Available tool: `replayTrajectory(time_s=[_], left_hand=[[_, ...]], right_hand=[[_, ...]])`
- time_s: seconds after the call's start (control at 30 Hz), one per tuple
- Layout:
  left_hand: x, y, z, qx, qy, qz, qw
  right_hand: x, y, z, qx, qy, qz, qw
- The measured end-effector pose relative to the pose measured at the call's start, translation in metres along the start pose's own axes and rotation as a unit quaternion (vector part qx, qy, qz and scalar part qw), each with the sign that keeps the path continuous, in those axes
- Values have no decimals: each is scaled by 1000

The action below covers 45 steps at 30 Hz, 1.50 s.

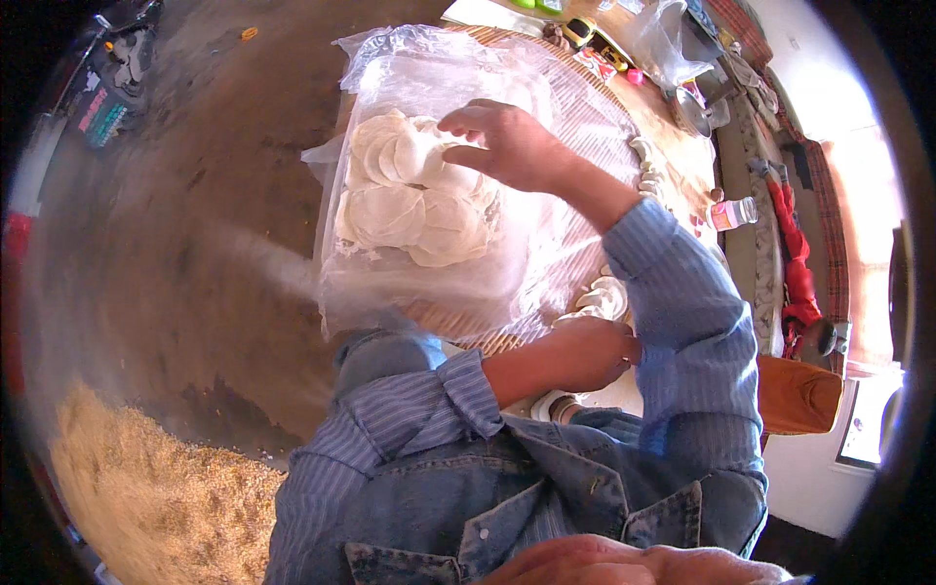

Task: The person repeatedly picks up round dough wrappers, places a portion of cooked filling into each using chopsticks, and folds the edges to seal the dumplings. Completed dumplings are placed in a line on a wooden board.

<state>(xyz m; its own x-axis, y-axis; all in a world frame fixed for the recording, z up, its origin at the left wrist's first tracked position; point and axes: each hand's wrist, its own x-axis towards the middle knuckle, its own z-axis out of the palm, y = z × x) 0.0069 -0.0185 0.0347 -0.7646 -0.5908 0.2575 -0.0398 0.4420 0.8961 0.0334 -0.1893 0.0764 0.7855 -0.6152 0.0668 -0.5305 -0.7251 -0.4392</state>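
Several round dough wrappers [384, 216] lie in overlapping piles on clear plastic sheeting [526, 278], in what looks like a shallow tray. Over the far right of these piles reaches my right hand [504, 142], thumb and fingers apart, nothing seen between them. Whether its fingertips touch the dough cannot be told. My left hand [574, 355] is lower down, beside a row of folded dumplings [603, 300] on the near edge of a round slatted mat [501, 342]. Its fingers are curled and partly turned away, so what they hold is hidden.
More dumplings [647, 168] line the mat's right edge. Beyond are a jar [731, 213], a metal pot lid [691, 113], a plastic bag [665, 44] and a yellow toy car [579, 31]. Loose grain [168, 497] covers floor at lower left; a brown stool [801, 395] stands right.
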Motion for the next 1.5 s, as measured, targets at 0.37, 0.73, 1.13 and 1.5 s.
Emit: replayTrajectory(time_s=[0.37,0.73,1.13,1.5], left_hand=[[-7,-14,18,38,-74,19,996],[-3,-4,13,17,-72,-7,997],[13,-11,25,-548,160,53,819],[42,25,98,-598,103,-96,789]], right_hand=[[38,-15,37,-99,17,-33,994],[-8,-48,-15,-10,37,-4,999],[-238,-106,-53,174,203,202,942],[-355,-58,-13,272,416,372,784]])
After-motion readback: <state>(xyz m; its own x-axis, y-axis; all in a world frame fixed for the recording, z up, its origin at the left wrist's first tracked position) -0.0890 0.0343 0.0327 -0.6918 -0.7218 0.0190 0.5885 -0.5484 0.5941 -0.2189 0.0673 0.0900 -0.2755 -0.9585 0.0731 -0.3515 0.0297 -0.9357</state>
